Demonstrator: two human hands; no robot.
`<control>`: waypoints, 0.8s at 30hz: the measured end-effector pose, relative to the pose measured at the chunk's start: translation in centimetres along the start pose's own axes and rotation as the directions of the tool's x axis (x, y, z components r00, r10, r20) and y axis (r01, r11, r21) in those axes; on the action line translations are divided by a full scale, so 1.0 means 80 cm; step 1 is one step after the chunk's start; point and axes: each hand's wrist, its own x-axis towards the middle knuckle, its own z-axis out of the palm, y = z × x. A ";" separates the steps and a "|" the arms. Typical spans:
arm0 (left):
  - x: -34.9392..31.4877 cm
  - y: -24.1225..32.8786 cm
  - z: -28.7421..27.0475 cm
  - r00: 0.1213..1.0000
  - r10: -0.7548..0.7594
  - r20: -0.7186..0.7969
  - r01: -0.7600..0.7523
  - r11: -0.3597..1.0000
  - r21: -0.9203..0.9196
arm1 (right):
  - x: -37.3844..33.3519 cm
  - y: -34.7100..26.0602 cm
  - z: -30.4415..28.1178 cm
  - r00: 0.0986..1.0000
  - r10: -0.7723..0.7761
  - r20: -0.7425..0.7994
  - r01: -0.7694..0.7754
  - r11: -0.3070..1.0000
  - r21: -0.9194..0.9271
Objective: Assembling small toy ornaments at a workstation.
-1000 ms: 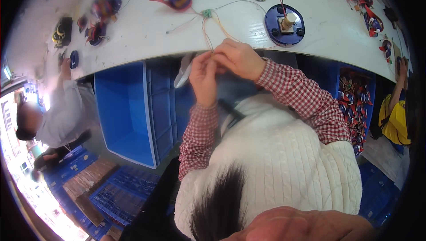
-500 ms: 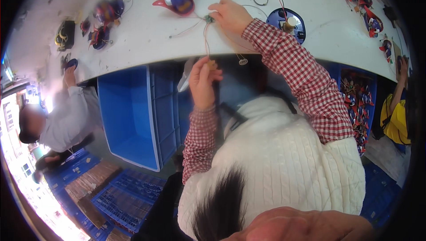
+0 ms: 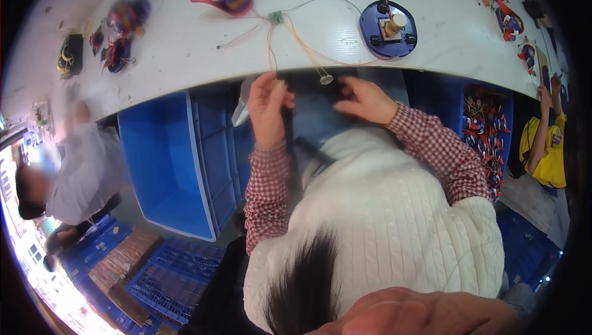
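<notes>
I read the left hand [image 3: 268, 104] pinched on a small tan part [image 3: 280, 82]; right hand [image 3: 370, 102] fingers apart, four o'clock of the round disc [image 3: 326, 79]. Green circuit board [image 3: 275, 18]: counter [image 3: 179, 42], left hand's twelve o'clock.

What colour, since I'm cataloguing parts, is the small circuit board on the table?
The circuit board is green, seen best in the head view.

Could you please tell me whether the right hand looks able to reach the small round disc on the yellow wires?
Probably yes: the right hand is open just beside the disc, with nothing visible in the way.
</notes>
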 end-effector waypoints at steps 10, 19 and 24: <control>0.000 0.005 -0.004 0.997 -0.045 0.056 0.038 0.991 0.126 | 0.016 -0.026 0.016 0.998 0.057 -0.019 -0.035 0.803 0.595; 0.034 0.042 -0.007 0.754 0.563 0.338 -0.448 0.064 0.892 | 0.018 -0.039 -0.026 0.992 0.107 0.064 -0.122 0.743 0.658; 0.139 0.070 0.027 0.768 0.445 0.461 -0.579 0.174 0.797 | 0.013 -0.040 -0.020 0.994 0.082 0.068 -0.106 0.745 0.659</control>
